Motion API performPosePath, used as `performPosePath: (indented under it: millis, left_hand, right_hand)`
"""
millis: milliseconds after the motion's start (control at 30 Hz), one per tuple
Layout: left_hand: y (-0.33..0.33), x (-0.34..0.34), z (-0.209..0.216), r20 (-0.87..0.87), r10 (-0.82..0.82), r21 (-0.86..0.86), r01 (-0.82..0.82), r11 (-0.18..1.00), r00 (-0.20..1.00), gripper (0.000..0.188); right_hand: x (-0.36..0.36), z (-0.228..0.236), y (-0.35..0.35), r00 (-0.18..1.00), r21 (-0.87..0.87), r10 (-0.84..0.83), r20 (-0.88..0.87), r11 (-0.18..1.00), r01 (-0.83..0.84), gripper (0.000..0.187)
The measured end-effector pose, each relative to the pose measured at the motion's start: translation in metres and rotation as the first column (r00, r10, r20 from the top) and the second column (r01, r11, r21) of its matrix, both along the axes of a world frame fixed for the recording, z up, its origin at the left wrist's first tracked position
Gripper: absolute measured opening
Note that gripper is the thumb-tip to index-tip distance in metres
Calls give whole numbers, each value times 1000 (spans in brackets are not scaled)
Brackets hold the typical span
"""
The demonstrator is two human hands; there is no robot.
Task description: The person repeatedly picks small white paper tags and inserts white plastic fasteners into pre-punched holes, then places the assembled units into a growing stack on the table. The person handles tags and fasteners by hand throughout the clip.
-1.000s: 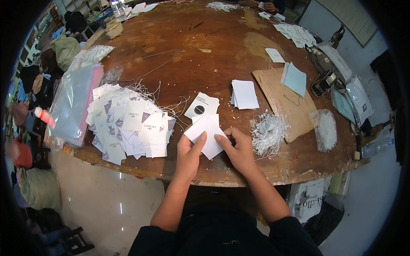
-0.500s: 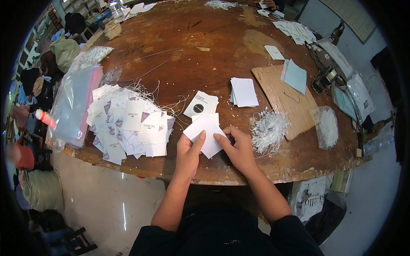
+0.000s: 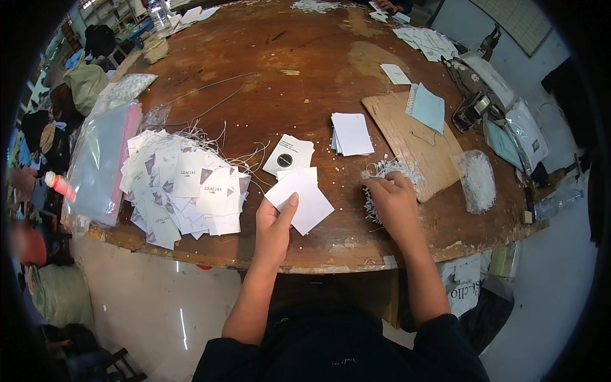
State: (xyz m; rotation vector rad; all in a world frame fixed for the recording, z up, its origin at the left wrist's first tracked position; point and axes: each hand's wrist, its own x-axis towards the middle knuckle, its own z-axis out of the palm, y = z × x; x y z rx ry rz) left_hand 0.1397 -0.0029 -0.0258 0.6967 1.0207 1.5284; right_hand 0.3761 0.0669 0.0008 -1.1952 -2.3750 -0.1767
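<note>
My left hand (image 3: 274,224) grips a blank white card tag (image 3: 304,202) near the table's front edge, thumb on top. Over a bundle of white tag strings (image 3: 398,169), my right hand (image 3: 393,196) reaches down with its fingers bent together at the near side; whether a string is between them is hidden. Just beyond the held card lie printed cards (image 3: 291,155), the top one with a black round mark. A stack of plain white cards (image 3: 352,134) sits farther right. To the left spreads a heap of printed tags with strings (image 3: 188,184).
Clear plastic bags (image 3: 98,165) lie at the table's left edge. On the right are a wooden board (image 3: 407,127) with a light blue card (image 3: 425,108), a bag of white strings (image 3: 477,184) and a dark metal tool (image 3: 472,113). Across the table another person's hand (image 3: 387,6) handles cards.
My right hand has let go of the card and moved right onto the string bundle. My left hand keeps holding the card. The whole view has shifted slightly.
</note>
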Motion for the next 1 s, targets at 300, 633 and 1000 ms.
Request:
performPosePath:
  millis: [300,633,1000]
  left_hand:
    - [0,-1,-3,-22,4,-3,-4,1000,1000,39]
    - [-11,-3,8,190,-4,72,-10,997,982,39]
    - [-11,-17,11,370,77,59,-106,993,926,42]
  right_hand:
    - [-4,10,12,988,-26,104,-116,994,-108,17]
    - [-82,31,-1,523,-519,-219,-824,662,-541,14]
    - [-78,6,2,705,-655,-128,-698,511,-556,20]
